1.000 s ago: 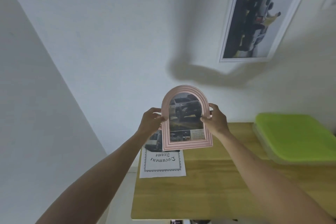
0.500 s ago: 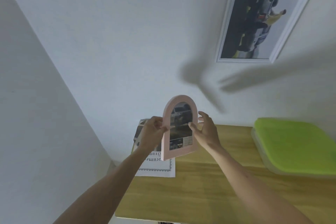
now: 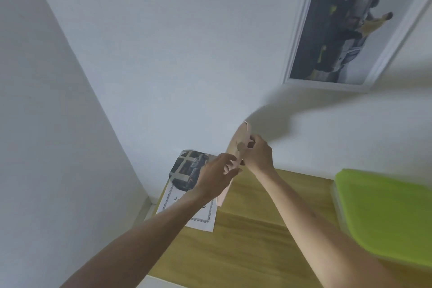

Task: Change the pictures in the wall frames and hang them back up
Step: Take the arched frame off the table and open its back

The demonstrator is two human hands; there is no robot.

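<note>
White walls meet in a corner above a wooden worktop, and a large white-framed picture of vehicles hangs tilted in view at the upper right. Both bare forearms reach up and forward from the bottom of the view and converge over the back of the worktop. Between the 2 hands a pink arched frame is held nearly edge-on, its rounded top pointing up toward the wall and its back side turned to the camera. The right hand grips the frame's upper part with curled fingers, the thumb pressed near a small round fitting on the back. The left hand sits lower, knuckles toward the camera, fingers bent around the frame's lower edge. Behind the left hand, a car photo lies on a printed sheet with a decorative border, at the worktop's left end. A lime-green box lid rests at the right.
</note>
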